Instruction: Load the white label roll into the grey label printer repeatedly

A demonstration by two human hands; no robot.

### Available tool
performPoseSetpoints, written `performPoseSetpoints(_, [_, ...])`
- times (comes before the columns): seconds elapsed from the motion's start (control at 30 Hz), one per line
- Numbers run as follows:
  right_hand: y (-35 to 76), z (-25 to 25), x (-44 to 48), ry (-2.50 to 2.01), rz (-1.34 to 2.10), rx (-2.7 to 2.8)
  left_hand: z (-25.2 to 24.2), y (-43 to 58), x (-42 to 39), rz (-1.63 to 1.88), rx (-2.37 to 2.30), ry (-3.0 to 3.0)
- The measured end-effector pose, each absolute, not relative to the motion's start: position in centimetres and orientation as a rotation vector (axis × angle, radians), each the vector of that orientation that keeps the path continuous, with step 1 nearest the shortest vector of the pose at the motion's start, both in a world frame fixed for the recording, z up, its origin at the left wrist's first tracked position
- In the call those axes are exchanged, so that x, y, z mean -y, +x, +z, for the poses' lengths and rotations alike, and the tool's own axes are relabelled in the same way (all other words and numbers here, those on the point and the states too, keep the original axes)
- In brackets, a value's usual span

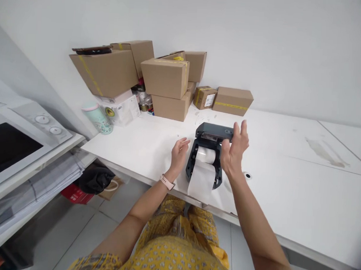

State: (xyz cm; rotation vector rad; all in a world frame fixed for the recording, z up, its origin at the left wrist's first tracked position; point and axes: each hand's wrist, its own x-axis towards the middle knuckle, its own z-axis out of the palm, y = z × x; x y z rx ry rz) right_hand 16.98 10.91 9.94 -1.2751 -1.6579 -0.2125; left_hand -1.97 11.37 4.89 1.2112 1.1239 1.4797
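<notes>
A dark grey label printer (190,163) sits near the front edge of the white table, its lid (214,130) raised at the back. Inside lies a white label roll (206,155), and a strip of its paper (202,180) hangs forward over the printer's front. My right hand (236,148) is at the lid's right side with fingers spread; whether it touches the lid I cannot tell. Just left of the printer, my left hand (178,154) hovers with its fingers apart, holding nothing. A pale pink band is on my left wrist.
Several cardboard boxes (165,80) are stacked at the back left, with two smaller ones (233,100) along the wall. A mint tumbler (98,118) stands at the table's left end. A microwave (23,131) is further left. Right of the printer is a round cable hole (247,176).
</notes>
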Motion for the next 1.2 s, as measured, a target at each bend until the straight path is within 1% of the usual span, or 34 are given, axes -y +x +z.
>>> performPoseSetpoints(0.1, [17.2, 12.2, -14.2, -1.320, -0.311, 1.632, 3.0, -1.9, -12.7, 1.196, -1.334, 1.347])
performPoseSetpoints(0.2, [17.4, 13.2, -15.7, -1.315, -0.453, 1.575, 2.6, -1.8, -13.4, 0.885, -1.405, 1.551])
performPoseSetpoints(0.27, [17.5, 13.0, -15.7, -1.267, -0.522, 1.604, 3.3, -1.9, -14.2, 0.686, -1.490, 1.671])
performPoseSetpoints(0.33, [17.6, 12.3, -15.1, -1.206, -0.515, 1.730, 4.2, -2.1, -15.2, 0.508, -1.568, 1.777])
performPoseSetpoints(0.47, [18.0, 11.1, -14.2, -1.125, -0.496, 1.926, 5.1, -2.2, -17.3, 0.292, -1.499, 1.900])
performPoseSetpoints(0.53, [18.2, 11.3, -14.3, -1.102, -0.507, 1.955, 4.8, -2.4, -17.9, 0.276, -1.407, 1.866])
performPoseSetpoints(0.7, [18.7, 13.0, -16.5, -1.184, -0.452, 2.014, 3.3, -2.8, -17.8, 0.386, -1.188, 1.755])
performPoseSetpoints(0.9, [18.5, 14.1, -20.0, -1.272, -0.513, 1.974, 2.7, -3.0, -17.6, 0.463, -1.097, 1.691])
performPoseSetpoints(1.03, [18.0, 13.5, -18.9, -1.225, -0.505, 1.961, 2.8, -3.0, -17.8, 0.439, -1.122, 1.703])
performPoseSetpoints(1.13, [17.8, 11.6, -16.9, -1.260, -0.316, 2.094, 2.8, -2.9, -17.9, 0.402, -1.145, 1.730])
performPoseSetpoints(1.2, [17.7, 9.8, -15.9, -1.389, -0.029, 2.364, 2.8, -2.7, -18.0, 0.387, -1.149, 1.747])
